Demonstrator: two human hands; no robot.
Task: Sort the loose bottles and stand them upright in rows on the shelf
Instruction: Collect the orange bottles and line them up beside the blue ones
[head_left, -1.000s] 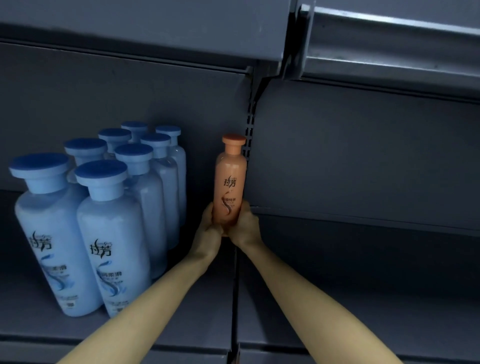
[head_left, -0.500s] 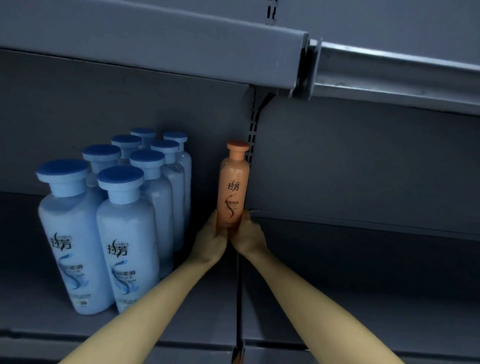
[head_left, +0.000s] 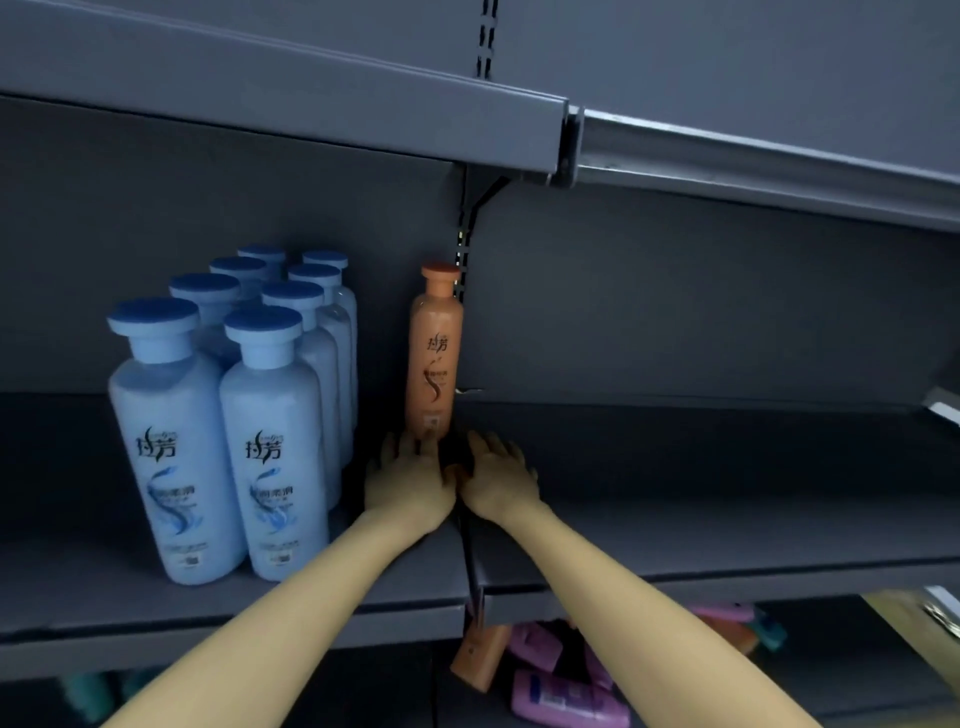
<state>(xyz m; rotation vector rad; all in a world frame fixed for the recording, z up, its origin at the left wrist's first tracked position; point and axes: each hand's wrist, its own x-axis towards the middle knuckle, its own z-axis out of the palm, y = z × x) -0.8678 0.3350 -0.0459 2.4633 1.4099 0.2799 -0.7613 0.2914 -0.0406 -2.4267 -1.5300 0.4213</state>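
1. Orange bottle (head_left: 434, 358) stands upright at shelf (head_left: 675, 493) back, right of blue bottles (head_left: 223, 415).
2. We have released it: L hand (head_left: 408, 480), R hand (head_left: 498, 480) now spread, empty, before its base; placement looks done.

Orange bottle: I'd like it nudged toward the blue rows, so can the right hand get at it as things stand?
Probably yes. The right hand is open in front and to the right of the orange bottle, nothing standing between them; the left hand is by its base.

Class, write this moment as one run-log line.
orange bottle: upright on shelf | left hand: open, fingertips at bottle base | right hand: open, holding nothing
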